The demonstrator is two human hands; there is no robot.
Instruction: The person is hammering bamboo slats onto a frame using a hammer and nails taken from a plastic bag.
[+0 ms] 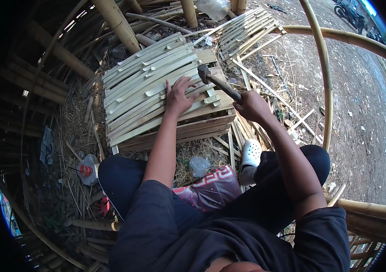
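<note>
In front of me, a panel of pale split-bamboo slats (135, 93) lies across a low wooden crate-like base (188, 130). The slats run side by side, and several have raised, curled bits on top. My left hand (180, 96) rests on the slats near their right part, fingers apart and bent; I see nothing held in it. My right hand (252, 107) is wrapped round the wooden handle of a hammer (223, 87). The hammer's dark metal head is raised just right of my left fingers, above the slats' right end.
A second slat panel (249, 31) lies beyond, to the right. Loose bamboo strips (270, 88) litter the ground. Bamboo poles (322, 68) frame the right side, with thick posts (119, 25) at the far left. A bag with a red-topped container (87, 170) sits by my left knee.
</note>
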